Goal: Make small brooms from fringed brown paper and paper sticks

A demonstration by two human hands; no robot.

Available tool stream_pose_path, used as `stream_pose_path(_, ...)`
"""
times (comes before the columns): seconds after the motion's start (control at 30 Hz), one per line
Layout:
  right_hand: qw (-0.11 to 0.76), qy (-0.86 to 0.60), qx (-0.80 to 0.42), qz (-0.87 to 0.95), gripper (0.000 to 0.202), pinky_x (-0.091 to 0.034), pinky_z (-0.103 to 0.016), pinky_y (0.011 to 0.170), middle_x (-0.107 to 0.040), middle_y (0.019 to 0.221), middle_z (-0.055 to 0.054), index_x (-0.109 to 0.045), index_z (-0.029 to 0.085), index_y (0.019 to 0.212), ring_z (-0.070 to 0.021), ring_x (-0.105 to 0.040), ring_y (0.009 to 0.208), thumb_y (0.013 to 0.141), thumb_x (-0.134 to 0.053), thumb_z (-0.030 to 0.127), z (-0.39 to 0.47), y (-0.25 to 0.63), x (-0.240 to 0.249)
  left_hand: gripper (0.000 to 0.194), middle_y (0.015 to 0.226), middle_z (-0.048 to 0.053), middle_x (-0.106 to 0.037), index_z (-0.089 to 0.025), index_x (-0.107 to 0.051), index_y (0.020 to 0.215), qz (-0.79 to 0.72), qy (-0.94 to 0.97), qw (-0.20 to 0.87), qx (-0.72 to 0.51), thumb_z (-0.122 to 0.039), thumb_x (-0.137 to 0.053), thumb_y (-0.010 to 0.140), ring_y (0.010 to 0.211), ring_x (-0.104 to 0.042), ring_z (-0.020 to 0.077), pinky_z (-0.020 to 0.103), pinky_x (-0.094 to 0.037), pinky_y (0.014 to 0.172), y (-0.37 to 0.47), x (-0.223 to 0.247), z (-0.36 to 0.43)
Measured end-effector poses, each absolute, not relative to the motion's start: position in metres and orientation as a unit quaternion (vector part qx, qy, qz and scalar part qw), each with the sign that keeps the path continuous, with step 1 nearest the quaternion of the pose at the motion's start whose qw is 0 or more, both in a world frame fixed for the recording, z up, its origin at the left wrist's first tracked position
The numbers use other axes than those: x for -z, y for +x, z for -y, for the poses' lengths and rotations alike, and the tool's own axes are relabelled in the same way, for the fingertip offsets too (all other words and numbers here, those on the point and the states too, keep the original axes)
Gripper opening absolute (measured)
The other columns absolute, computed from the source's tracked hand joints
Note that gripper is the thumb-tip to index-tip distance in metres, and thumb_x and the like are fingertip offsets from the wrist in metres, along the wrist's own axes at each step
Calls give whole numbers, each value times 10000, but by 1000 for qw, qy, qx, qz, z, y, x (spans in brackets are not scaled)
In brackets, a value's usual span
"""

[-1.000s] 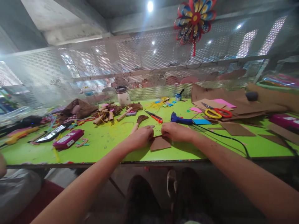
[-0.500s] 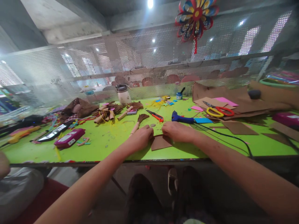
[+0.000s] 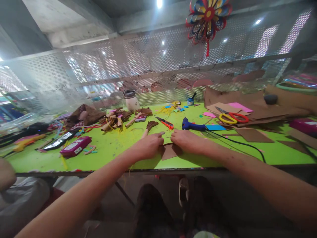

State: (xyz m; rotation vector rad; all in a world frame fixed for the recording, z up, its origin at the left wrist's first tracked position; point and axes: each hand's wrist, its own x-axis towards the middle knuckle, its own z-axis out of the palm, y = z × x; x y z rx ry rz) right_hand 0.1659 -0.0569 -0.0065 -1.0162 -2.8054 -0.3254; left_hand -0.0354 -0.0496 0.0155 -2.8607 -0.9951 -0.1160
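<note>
A small piece of brown paper [image 3: 170,152] lies near the front edge of the green table. My left hand [image 3: 151,145] is closed on its left side, and my right hand [image 3: 183,140] is closed on its right side; the fingertips are partly hidden behind the knuckles. The paper's far edge looks slightly raised between them. Just beyond my left hand is a little brush-shaped bundle of brown paper [image 3: 151,125], its handle partly covered by the hand. An orange utility knife [image 3: 166,123] and a blue glue gun [image 3: 192,125] lie past my fingers.
Yellow-and-red scissors [image 3: 232,118] rest on brown paper sheets [image 3: 257,109] at the right. The glue gun's black cord [image 3: 237,145] runs toward the table's front right. Paper rolls [image 3: 112,123], a purple box [image 3: 75,146] and a phone [image 3: 59,140] are on the left. Another person's arm [image 3: 7,174] shows at far left.
Both hands have come slightly closer together over the brown paper, and my left hand covers more of the brush-shaped bundle's handle. The other person's arm at far left shows more.
</note>
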Motion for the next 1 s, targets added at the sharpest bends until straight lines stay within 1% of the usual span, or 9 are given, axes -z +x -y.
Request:
stream_pose_path(0.13,122,-353,118,920,100,-350,-286,671,-591,825,-115,-606,106,802,-191,-506,782,777,-513,80,54,169,8,415,635,26,-560,-137,-640,702,435,-887,-114,104,-394,-355,861,597,-475,137,259,-344,610,-27,-24,26)
stream_pose_path(0.23,168,-361,162,903,120,-349,-300,682,-584,830,-119,-589,105,794,-208,-484,815,782,-477,63,53,172,10,479,521,-6,-450,-144,-557,577,476,-848,-198,122,-507,-371,828,520,-386,114,247,-280,518,-25,-21,15)
stream_pose_path(0.33,183,-355,189,897,128,-349,-308,682,-573,800,-111,-579,109,774,-211,-470,798,795,-460,67,53,172,11,503,500,-20,-392,-160,-471,512,478,-826,-273,118,-570,-398,794,502,-339,103,246,-255,493,-26,-16,16)
stream_pose_path(0.47,202,-360,190,891,141,-358,-309,690,-565,788,-114,-576,110,752,-212,-466,802,804,-452,69,54,169,14,415,539,-26,-434,-157,-533,577,468,-804,-335,149,-521,-474,769,531,-351,99,231,-278,510,-28,-13,24)
stream_pose_path(0.6,271,-365,118,883,135,-389,-307,727,-579,829,-117,-599,109,788,-210,-487,847,821,-468,108,50,169,17,367,516,-32,-417,-144,-582,610,492,-809,-286,143,-468,-500,762,514,-337,92,222,-264,496,-28,-13,30)
stream_pose_path(0.67,320,-358,41,876,130,-409,-303,754,-594,879,-113,-619,109,881,-200,-508,868,805,-518,141,48,170,17,357,512,-31,-413,-142,-586,602,494,-822,-244,144,-442,-491,770,516,-341,92,219,-259,492,-28,-13,33)
stream_pose_path(0.77,349,-364,-95,858,238,-435,-272,725,-625,909,-100,-627,111,991,-166,-552,815,764,-569,153,46,173,15,356,547,-17,-471,-142,-613,635,476,-842,-198,160,-428,-468,789,539,-378,101,217,-275,501,-27,-10,39)
stream_pose_path(0.87,334,-390,-188,837,218,-436,-257,672,-662,842,-81,-667,118,942,-148,-573,731,793,-556,230,45,174,12,354,588,4,-538,-140,-644,686,463,-854,-163,174,-410,-448,807,554,-420,112,224,-287,506,-26,-5,42)
stream_pose_path(1.0,320,-391,-227,833,213,-429,-255,667,-683,764,-63,-705,136,786,-150,-577,708,801,-554,286,43,175,11,329,623,18,-602,-147,-671,754,461,-861,-131,171,-370,-437,815,570,-468,119,231,-337,561,-27,1,45)
